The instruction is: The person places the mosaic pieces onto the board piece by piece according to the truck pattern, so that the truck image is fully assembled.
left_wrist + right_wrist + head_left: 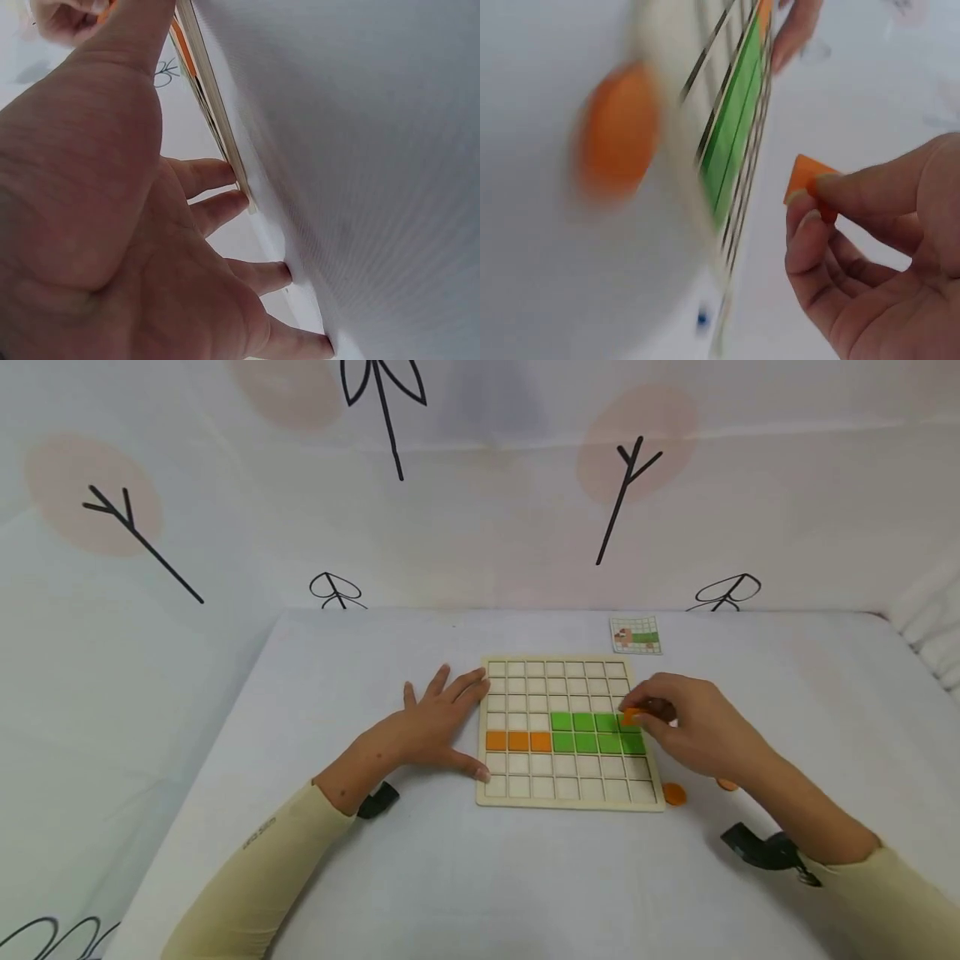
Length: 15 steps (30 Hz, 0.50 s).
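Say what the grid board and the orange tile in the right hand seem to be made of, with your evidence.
Grid board: probably light wood, matt; pale tan frame with thin cut slats.
Orange tile, pinched by the right hand: probably painted wood or plastic; flat, even colour, smooth face. The pictures cannot settle which.

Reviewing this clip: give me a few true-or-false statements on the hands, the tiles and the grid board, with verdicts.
1. The right hand pinches an orange tile. True.
2. The left hand grips a green tile. False: it lies flat with straight fingers against the left edge of the board.
3. Three orange tiles sit in one row of the board. True.
4. The green tiles fill a single row. False: they fill two rows.
5. The picture card lies on the board. False: it lies beyond it on the table.
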Motion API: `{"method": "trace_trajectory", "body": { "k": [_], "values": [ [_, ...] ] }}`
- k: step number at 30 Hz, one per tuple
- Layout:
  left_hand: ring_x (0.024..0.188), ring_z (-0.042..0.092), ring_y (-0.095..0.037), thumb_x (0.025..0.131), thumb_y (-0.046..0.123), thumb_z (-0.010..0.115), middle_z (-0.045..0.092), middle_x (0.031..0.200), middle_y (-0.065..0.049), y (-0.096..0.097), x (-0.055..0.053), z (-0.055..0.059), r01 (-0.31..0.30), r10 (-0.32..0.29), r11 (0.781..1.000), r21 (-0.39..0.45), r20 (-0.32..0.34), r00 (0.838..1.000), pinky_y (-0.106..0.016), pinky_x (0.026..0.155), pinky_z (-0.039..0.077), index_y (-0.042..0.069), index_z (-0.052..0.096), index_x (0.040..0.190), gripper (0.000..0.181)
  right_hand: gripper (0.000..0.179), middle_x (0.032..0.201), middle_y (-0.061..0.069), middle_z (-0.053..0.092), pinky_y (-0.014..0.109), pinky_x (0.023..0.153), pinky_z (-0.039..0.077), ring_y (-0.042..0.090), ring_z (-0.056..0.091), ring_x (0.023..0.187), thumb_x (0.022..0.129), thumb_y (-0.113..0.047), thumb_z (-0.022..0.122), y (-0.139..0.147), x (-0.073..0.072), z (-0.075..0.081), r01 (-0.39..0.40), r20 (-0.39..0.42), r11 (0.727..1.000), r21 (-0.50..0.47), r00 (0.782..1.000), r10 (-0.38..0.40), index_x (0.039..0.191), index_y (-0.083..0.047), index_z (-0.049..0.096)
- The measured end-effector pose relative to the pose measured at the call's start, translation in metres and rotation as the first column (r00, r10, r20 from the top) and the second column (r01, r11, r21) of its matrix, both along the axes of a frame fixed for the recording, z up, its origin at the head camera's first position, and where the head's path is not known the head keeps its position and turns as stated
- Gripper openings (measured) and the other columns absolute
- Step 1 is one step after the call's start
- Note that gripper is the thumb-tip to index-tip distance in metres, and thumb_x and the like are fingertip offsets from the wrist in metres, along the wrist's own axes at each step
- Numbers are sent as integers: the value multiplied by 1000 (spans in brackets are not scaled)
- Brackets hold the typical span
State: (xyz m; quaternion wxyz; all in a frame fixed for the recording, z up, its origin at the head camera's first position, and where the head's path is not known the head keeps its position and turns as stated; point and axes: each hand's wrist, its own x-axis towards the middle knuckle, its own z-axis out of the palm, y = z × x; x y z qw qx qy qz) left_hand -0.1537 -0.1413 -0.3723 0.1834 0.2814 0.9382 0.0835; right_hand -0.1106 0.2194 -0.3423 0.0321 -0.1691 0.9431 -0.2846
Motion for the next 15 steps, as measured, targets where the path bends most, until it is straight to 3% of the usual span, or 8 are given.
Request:
{"method": "trace_trajectory", "body": {
  "k": [8,15],
  "values": [
    [162,-5,-49,75,78,81,1,180,2,0,-2,-1,6,-6,1000,-3,-4,1000,-89,110,11,20,12,172,133,8,97,2,73,37,80,55,19,63,86,98,-7,76,-66,-30,-9,-64,28,993,-95,997,67,105,-9,75],
    [162,-7,-48,75,80,80,-3,180,4,-2,-3,-4,6,-6,1000,5,10,1000,-88,111,10,22,10,173,133,7,88,0,72,36,75,53,17,62,78,97,-3,73,-94,-41,-17,-103,44,989,-108,993,108,100,-9,75]
  ]
}}
